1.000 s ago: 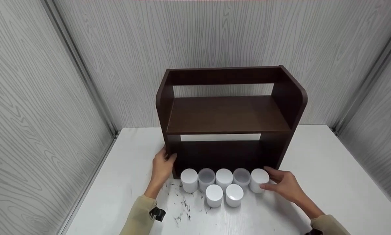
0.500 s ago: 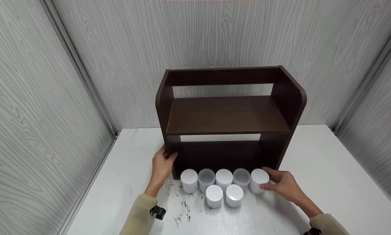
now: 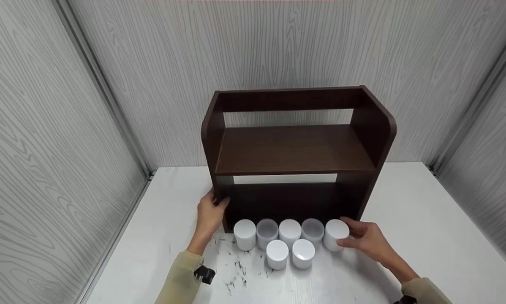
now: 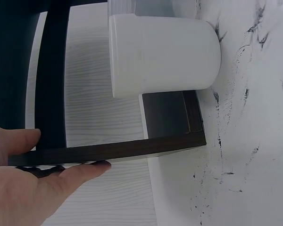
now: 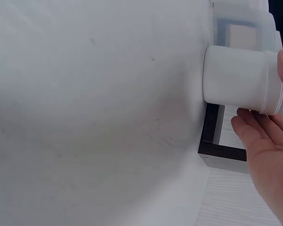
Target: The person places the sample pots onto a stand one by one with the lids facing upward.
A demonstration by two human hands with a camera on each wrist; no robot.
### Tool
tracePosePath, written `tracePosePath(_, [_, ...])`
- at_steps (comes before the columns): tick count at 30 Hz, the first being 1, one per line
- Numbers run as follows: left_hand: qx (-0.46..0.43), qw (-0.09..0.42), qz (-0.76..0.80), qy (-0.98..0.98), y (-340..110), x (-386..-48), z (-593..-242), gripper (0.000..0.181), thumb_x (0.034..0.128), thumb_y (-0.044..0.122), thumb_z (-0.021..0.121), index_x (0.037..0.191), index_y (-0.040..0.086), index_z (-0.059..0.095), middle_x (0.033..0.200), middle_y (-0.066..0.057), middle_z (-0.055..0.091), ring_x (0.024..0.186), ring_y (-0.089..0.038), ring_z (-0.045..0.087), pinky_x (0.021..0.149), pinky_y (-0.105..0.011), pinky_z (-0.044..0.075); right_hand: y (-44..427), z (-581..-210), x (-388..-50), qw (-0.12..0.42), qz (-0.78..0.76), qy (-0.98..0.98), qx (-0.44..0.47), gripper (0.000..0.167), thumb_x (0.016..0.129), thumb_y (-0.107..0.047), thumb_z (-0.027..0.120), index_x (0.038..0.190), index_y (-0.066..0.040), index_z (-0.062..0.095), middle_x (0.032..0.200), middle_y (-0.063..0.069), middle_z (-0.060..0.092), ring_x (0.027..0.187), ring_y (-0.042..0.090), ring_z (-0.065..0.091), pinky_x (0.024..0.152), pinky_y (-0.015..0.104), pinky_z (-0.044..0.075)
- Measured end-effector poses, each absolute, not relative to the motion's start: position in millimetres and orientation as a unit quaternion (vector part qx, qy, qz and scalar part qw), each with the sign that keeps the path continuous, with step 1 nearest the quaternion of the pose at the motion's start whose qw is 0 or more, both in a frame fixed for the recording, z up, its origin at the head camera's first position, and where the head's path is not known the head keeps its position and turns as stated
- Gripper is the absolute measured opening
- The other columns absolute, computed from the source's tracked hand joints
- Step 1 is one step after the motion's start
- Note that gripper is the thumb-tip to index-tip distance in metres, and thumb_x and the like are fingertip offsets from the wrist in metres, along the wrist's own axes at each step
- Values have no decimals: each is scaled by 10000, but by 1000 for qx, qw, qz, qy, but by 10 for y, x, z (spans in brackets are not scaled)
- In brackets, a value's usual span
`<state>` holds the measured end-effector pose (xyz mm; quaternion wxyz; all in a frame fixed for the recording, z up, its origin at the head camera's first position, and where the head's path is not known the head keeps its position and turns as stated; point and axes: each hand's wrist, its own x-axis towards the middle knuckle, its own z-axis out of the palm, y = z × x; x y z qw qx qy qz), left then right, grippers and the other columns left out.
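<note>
Left hand [image 3: 209,216]: grips the dark shelf [image 3: 295,150] by its side panel [image 4: 118,150], with thumb on the inner face and fingers against the outer; a narrow hold, about panel-thick.
Right hand [image 3: 371,240]: holds the end jar [image 5: 233,77] in a jar-wide pinch, with thumb at the lid [image 3: 337,228] and fingers round the far side.
End jar: upright on the white table [image 3: 405,211], within the right-hand grip, at the front of the lower bay; touching the next tub or merely beside it — impossible to tell.
Translucent tubs [image 3: 267,230]: two, second and fourth along the row from the right-hand grip.
Other white jars in the row: one midway between the grips [image 3: 289,229], one just beside the left-hand grip [image 3: 245,234].
Front pair [image 3: 277,253]: white, upright, between the grips and nearer the person.
Jar handling: probably light, stiff and smooth, so apt to slide; hardly fragile; best taken round the body below the lid — safer than by a lid perhaps loose.
Shelf handling: probably rigid and heavier; best held by both side panels.
</note>
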<state>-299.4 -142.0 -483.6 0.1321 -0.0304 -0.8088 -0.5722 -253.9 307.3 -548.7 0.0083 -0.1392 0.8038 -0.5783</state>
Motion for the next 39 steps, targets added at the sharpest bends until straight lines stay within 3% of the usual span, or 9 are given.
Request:
tracePosePath(32, [-21,132,-581,-803,-1408,-3016,-4823,521,1047,137,628,1508,-68,498,1444,-296,571,1353,-435,548,1095,-511,478,3064,-5514,-2537,5,-599,794,-101,707,821,-70,906,1433,85,589,1427,240,607,1257,279,630,936,230,547])
tracePosePath(39, [-16,134,-583,-801,-1399,-3018,-4813,515,1042,118,627,1506,-68,502,1449,-295,569,1361,-429,544,1100,-503,474,3064,-5505,-2501,8,-611,786,-96,705,817,-45,901,1432,93,585,1442,237,599,1319,293,585,990,267,535])
